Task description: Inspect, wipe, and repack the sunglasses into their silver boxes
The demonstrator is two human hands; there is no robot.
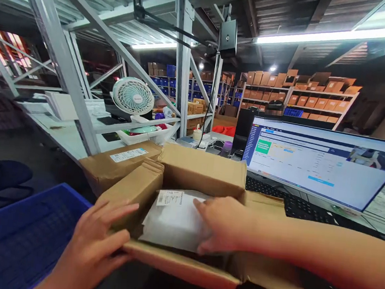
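Observation:
An open cardboard box stands before me with its flaps folded outward. Inside lies a pale plastic-wrapped packet with a white printed label near its upper left corner. My right hand reaches in from the right, its thumb and fingers closed about the packet's right part. At the front left corner of the box is my left hand. Its fingers are stretched and apart, touching the left flap and the near rim. The packet's right end is hidden by my right hand.
A blue crate stands low at the left. Behind the box are a taped, labelled carton, a white basket and a fan. A keyboard and monitor stand right. A metal post rises behind.

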